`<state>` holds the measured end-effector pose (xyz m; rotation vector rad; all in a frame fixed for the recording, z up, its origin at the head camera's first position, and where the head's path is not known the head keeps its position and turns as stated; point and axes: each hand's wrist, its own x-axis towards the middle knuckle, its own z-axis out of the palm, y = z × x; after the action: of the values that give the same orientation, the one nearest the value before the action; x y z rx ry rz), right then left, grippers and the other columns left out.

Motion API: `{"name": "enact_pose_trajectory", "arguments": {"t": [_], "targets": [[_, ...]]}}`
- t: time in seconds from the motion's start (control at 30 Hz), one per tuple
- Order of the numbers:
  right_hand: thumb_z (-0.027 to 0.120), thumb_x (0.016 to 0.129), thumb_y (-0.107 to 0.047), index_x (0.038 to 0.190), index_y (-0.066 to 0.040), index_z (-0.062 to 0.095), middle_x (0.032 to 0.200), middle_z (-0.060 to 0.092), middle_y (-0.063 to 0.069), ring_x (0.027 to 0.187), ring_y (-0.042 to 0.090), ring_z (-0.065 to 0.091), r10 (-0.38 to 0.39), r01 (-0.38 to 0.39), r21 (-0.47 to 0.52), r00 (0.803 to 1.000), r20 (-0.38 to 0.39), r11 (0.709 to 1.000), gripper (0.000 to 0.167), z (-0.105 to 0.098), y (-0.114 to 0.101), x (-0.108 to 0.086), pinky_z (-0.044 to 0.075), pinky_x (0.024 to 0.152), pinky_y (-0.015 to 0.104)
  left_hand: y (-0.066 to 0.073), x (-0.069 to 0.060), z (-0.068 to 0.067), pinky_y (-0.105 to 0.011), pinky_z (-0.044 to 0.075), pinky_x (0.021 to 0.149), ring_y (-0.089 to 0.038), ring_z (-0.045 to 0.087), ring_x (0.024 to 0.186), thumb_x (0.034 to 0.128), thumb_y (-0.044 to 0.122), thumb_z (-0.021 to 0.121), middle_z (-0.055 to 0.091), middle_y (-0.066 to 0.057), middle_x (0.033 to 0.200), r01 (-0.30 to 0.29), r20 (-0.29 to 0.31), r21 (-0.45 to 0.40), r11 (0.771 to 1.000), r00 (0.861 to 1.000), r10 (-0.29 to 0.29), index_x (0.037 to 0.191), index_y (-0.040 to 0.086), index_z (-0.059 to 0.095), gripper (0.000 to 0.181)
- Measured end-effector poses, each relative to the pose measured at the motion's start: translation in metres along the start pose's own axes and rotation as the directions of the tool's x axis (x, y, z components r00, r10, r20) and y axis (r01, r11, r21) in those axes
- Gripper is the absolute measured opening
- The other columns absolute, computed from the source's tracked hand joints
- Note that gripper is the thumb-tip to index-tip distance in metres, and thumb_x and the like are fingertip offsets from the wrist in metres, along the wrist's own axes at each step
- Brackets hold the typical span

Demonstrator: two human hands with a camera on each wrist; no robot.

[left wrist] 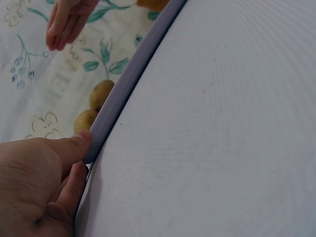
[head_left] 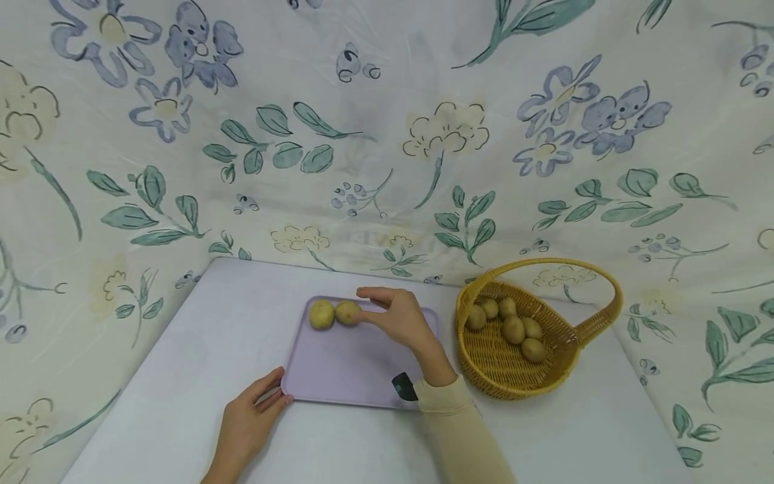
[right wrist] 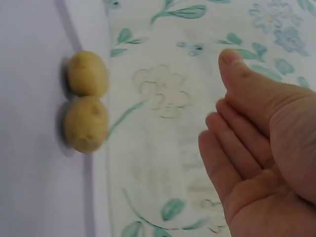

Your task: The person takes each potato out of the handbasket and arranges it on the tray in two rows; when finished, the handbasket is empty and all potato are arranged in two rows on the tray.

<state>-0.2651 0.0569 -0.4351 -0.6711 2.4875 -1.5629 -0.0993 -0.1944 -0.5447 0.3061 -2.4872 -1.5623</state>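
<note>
A lilac tray (head_left: 345, 370) lies on the white table, with two potatoes side by side near its far left corner: the left potato (head_left: 322, 314) and the right potato (head_left: 348, 312). My left hand (head_left: 250, 413) pinches the tray's near left corner; in the left wrist view the thumb presses on the rim (left wrist: 113, 106) and the fingers go below it. Over the tray's far side is my right hand (head_left: 396, 319), just right of the potatoes. The right wrist view shows that hand (right wrist: 261, 148) with extended fingers, holding nothing and apart from both potatoes.
Right of the tray stands a yellow wicker basket (head_left: 486, 353) with a tall arched handle (head_left: 544, 261) and several potatoes (head_left: 514, 329) inside. A small black item (head_left: 404, 386) shows beside the right sleeve. Floral cloth (head_left: 387, 222) rises behind the table.
</note>
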Motion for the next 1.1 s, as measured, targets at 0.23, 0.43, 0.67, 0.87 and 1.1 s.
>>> {"name": "enact_pose_trajectory", "arguments": {"t": [0.23,0.43,0.67,0.87,1.1], "targets": [[0.084,0.083,-0.009,0.122,-0.006,0.074,0.131,0.072,0.010,0.125,0.026,0.067,-0.071,0.065,0.085,0.995,0.073,0.994,0.041,-0.041,-0.012,-0.032,0.061,0.103,0.031,0.001,-0.001,0.001,-0.006,0.058,0.089,-0.033,0.070,0.114,0.0851,-0.003,0.079,0.067,-0.024,0.132,0.007,0.011,0.001,1.000,1.000,-0.007,0.138,-0.001,0.061,0.055],[0.085,0.083,-0.011,0.118,-0.006,0.076,0.128,0.072,0.013,0.121,0.017,0.068,-0.103,0.092,0.123,0.991,0.082,0.988,0.036,-0.079,-0.011,-0.060,0.062,0.100,0.027,0.001,0.000,0.001,-0.006,0.058,0.087,-0.033,0.072,0.111,0.0840,-0.004,0.079,0.068,-0.024,0.130,-0.001,-0.004,0.014,1.000,1.000,0.001,0.136,-0.001,0.062,0.055],[0.081,0.083,0.001,0.109,0.004,0.076,0.117,0.075,0.019,0.107,0.009,0.072,-0.257,0.242,0.115,0.957,0.138,0.963,0.028,-0.125,0.007,-0.083,0.067,0.083,0.026,-0.001,0.000,0.000,-0.006,0.058,0.087,-0.033,0.071,0.112,0.0853,-0.002,0.079,0.067,-0.024,0.131,0.004,0.001,0.025,1.000,1.000,-0.004,0.138,0.000,0.061,0.055],[0.080,0.082,0.005,0.111,0.004,0.076,0.115,0.078,0.000,0.107,0.002,0.069,-0.270,0.262,0.067,0.947,0.172,0.963,0.029,-0.160,0.030,-0.097,0.065,0.081,0.019,0.000,0.000,-0.001,-0.006,0.058,0.087,-0.033,0.071,0.112,0.0855,-0.001,0.080,0.067,-0.024,0.131,0.007,0.003,0.023,1.000,1.000,-0.007,0.138,-0.001,0.061,0.055],[0.078,0.083,0.008,0.111,0.014,0.071,0.111,0.078,0.003,0.105,-0.001,0.068,-0.190,0.187,0.036,0.977,0.093,0.982,0.029,-0.188,0.057,-0.103,0.062,0.084,0.015,0.004,0.000,-0.001,-0.005,0.057,0.087,-0.031,0.071,0.113,0.0850,-0.002,0.079,0.068,-0.023,0.132,0.018,0.001,0.010,1.000,1.000,-0.018,0.138,-0.001,0.061,0.056]]}}
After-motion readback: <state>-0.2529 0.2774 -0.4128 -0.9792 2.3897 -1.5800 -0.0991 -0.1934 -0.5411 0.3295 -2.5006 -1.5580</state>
